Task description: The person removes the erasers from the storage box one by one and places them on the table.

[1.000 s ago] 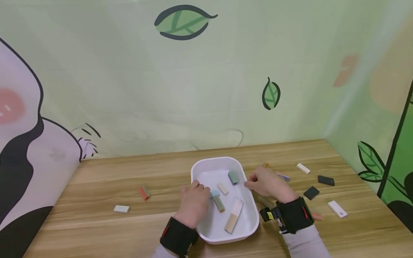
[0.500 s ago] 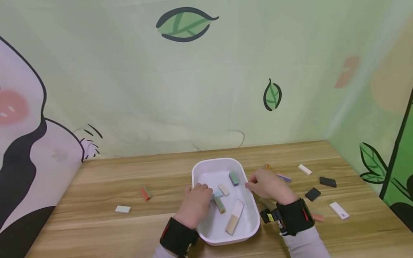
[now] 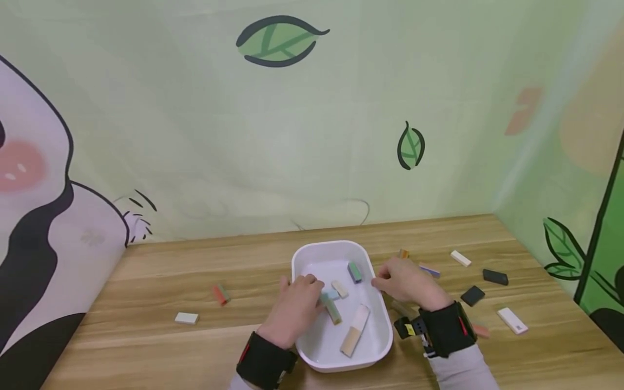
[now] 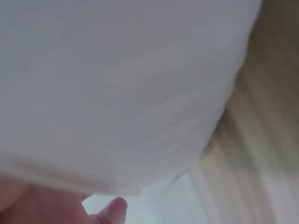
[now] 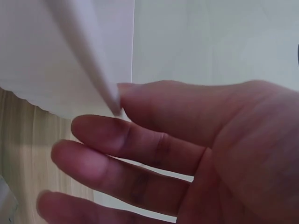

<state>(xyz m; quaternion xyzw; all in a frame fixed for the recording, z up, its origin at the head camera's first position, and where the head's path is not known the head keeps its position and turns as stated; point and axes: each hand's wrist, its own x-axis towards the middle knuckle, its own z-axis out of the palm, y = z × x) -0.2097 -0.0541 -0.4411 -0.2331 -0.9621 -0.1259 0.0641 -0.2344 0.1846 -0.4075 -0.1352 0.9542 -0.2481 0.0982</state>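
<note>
A white rectangular tub (image 3: 342,365) stands on the table with several small rectangular blocks inside. My left hand (image 3: 294,311) reaches over its left rim, knuckles up; the fingertips lie hidden near a green-brown block (image 3: 332,310) and a light blue block (image 3: 332,295). In the left wrist view the tub's outer wall (image 4: 117,93) fills most of the picture, so what those fingers touch is unclear. On the opposite side my right hand (image 3: 407,281) pinches the rim, thumb on top and forefinger beneath. Also in the tub are a green block (image 3: 355,272) and a pink-tan strip (image 3: 355,330).
Right of the tub lie a black block (image 3: 495,277), a dark flat block (image 3: 472,296) and white blocks (image 3: 512,320). To the left are a red-green block (image 3: 221,294) and a white block (image 3: 187,318). A printed cloth (image 3: 195,135) stands behind the wooden table (image 3: 146,281).
My left hand has shifted slightly down and left relative to the blocks, leaving more of the light blue one in sight. The right hand stays at the tub's rim.
</note>
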